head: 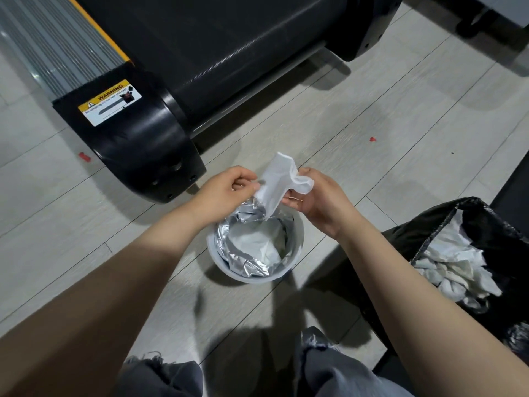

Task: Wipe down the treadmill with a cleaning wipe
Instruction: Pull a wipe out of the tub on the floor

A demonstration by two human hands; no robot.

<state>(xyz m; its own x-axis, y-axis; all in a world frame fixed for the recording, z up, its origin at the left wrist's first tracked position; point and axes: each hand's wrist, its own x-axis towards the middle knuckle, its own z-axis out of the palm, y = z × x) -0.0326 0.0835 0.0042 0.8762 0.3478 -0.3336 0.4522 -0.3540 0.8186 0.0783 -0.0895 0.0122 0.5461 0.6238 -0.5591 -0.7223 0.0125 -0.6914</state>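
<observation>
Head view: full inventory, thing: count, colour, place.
treadmill: 1, black, grey side rail, top left
warning label: 1, yellow and white, on treadmill's rear corner
tub: 1, white, foil-lined, on floor at centre
wipe: 1, white, above tub, held by both hands
bin bag: 1, black, right, holds crumpled white wipes
red bits: 2, on floor, left and right of treadmill's end
left hand: pinches wipe
right hand: grips wipe
legs: 2, grey trousers, bottom

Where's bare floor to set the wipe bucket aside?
Free: floor left of the bucket, below the treadmill end cap; also the stretch between treadmill and trash bag, upper right. Crowded: right of the bucket, where the bag stands close, and near your legs.
</observation>
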